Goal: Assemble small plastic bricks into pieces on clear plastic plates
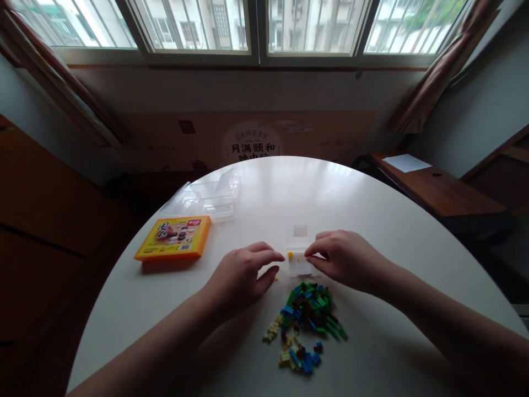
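Few yellow bricks [290, 255] are sitting in the clear box [298, 268], mid-frame; a mixed-colour brick pile [312, 303] is lying outside, lower centre. Left hand [246, 270] is hovering half-open, empty; right hand [345, 256] is pinching there, hold unclear.

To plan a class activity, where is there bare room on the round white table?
Bare: between the right hand and the far-right edge of the table; also far middle, right of the clear plastic cases. Crowded: the centre, left hand and right hand flanking a small clear plastic box, with multicoloured plastic bricks nearer.
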`<action>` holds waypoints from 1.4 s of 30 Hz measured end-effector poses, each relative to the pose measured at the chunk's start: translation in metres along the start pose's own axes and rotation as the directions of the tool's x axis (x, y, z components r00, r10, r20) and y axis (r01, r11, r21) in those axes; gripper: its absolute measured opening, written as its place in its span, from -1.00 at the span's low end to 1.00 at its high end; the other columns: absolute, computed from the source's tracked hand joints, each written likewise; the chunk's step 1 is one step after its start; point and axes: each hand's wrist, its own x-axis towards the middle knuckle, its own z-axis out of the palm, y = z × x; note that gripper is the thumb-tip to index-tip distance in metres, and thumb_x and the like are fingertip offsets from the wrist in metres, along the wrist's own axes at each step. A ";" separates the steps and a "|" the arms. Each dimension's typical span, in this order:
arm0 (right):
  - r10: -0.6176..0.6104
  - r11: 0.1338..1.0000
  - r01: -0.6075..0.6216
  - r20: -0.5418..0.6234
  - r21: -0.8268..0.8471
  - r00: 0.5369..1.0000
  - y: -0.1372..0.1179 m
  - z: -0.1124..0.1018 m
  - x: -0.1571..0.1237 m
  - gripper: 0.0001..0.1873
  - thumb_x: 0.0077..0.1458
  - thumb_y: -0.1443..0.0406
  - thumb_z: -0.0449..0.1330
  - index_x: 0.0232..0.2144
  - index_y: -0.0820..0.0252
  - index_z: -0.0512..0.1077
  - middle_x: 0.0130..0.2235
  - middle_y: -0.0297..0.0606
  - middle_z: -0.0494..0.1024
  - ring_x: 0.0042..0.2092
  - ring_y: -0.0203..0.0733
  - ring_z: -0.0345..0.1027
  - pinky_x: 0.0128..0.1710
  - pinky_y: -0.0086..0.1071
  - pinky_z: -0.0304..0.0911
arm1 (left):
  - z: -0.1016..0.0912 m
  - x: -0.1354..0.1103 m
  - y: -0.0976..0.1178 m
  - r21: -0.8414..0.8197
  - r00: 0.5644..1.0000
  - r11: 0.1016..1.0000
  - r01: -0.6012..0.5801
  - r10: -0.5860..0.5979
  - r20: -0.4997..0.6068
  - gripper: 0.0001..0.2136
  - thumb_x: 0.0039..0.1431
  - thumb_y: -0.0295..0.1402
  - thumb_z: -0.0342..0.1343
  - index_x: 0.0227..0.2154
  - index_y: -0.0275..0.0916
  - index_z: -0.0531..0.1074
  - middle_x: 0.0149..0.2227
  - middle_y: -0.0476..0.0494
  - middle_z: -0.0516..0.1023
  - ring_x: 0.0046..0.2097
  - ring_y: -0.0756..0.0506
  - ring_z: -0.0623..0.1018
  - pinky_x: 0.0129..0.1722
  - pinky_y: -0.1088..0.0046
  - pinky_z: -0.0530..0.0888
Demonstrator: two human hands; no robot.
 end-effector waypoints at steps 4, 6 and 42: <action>-0.109 0.994 0.110 0.015 -0.024 0.994 0.002 -0.001 -0.003 -0.76 0.10 0.35 0.16 -0.26 -0.04 0.60 -0.35 -0.39 0.58 -0.39 -0.32 0.38 -0.43 -0.42 0.06 | 0.003 -0.001 0.002 0.039 0.994 0.994 -0.102 0.103 -0.038 -0.72 0.16 -0.48 0.06 -0.11 -0.09 0.55 -0.10 -0.07 0.59 -0.21 -0.07 0.60 -0.21 0.40 0.53; -0.144 0.989 0.145 0.017 -0.033 0.989 0.003 0.001 -0.003 -0.74 0.10 0.36 0.16 -0.25 -0.05 0.59 -0.36 -0.39 0.57 -0.41 -0.33 0.36 -0.45 -0.42 0.04 | 0.005 -0.001 0.003 0.066 0.992 0.991 -0.114 0.117 -0.036 -0.67 0.15 -0.50 0.06 -0.08 -0.06 0.54 -0.07 -0.06 0.59 -0.22 -0.07 0.61 -0.25 0.41 0.54; -0.087 0.996 0.087 0.004 0.005 0.996 -0.002 0.010 0.004 -0.76 0.10 0.32 0.17 -0.27 -0.10 0.60 -0.36 -0.42 0.57 -0.38 -0.32 0.39 -0.43 -0.45 0.06 | 0.006 0.000 0.005 0.033 0.995 0.996 -0.082 0.079 0.063 -0.64 0.11 -0.50 0.05 -0.08 -0.03 0.54 -0.02 0.02 0.59 -0.13 -0.12 0.62 -0.12 0.33 0.55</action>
